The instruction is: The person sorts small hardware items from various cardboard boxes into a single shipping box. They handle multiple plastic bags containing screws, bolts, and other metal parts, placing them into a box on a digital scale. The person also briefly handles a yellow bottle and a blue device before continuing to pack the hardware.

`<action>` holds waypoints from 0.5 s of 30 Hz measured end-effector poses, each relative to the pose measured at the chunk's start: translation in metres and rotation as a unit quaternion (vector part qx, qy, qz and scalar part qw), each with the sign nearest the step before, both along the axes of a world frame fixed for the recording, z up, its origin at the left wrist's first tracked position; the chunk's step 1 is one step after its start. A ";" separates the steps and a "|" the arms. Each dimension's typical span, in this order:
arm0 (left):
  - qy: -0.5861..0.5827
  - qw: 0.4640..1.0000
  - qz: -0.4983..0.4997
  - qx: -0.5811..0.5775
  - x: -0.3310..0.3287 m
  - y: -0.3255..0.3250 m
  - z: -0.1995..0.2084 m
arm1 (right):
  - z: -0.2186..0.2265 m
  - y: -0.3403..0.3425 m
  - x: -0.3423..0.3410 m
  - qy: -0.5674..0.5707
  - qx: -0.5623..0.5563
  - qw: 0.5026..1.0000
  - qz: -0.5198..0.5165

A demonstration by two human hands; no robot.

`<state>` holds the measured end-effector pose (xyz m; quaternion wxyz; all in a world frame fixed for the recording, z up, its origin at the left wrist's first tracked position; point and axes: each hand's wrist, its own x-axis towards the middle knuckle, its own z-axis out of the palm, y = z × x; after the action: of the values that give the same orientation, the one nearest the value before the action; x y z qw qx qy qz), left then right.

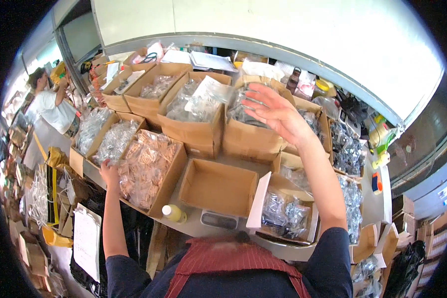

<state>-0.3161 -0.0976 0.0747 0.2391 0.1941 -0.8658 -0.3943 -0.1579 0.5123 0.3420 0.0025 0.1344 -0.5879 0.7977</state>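
My left hand (109, 173) reaches to the near end of a box of clear plastic packets (115, 141), its fingertips at the packets. The fingers show only in part and look stretched out; I see nothing held. Beside it stands a box of packets with copper-coloured pieces (150, 164). Raised with fingers spread, my right hand (275, 111) is over a tall carton of clear bags (246, 135) and holds nothing. A shallow cardboard box (218, 186), with nothing in it, stands on the table between my arms.
In front are a bottle with yellow liquid (175, 213) and a small grey device (218, 220). At right are an open box of silvery packets (283, 211) and bins of dark parts (345, 146). A clipboard (87, 243) hangs at left; another person (52, 107) stands farther off.
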 end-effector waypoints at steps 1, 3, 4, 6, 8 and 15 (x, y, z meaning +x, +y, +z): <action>-0.048 0.998 0.002 -0.048 -0.004 0.005 -0.006 | -0.004 0.005 0.000 0.002 0.014 1.000 0.007; -0.081 0.978 0.014 -0.194 -0.005 0.036 -0.007 | -0.012 0.021 0.015 -0.015 0.139 0.990 -0.024; -0.097 0.958 0.021 -0.269 0.002 0.048 -0.009 | -0.017 0.027 0.025 -0.029 0.199 0.979 -0.033; -0.177 0.916 0.017 -0.359 -0.001 0.016 -0.029 | -0.024 0.032 0.047 -0.032 0.250 0.968 -0.009; -0.230 0.908 -0.024 -0.350 -0.005 0.007 -0.038 | -0.024 0.042 0.073 -0.087 0.268 0.956 0.075; -0.165 0.909 -0.043 -0.381 -0.020 0.027 -0.011 | -0.088 0.046 0.155 -0.075 0.638 0.766 0.040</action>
<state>-0.3359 -0.0706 0.0642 0.1319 0.1131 -0.9848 -0.0067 -0.0024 0.5586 0.2536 -0.1597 0.0684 -0.9536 0.2460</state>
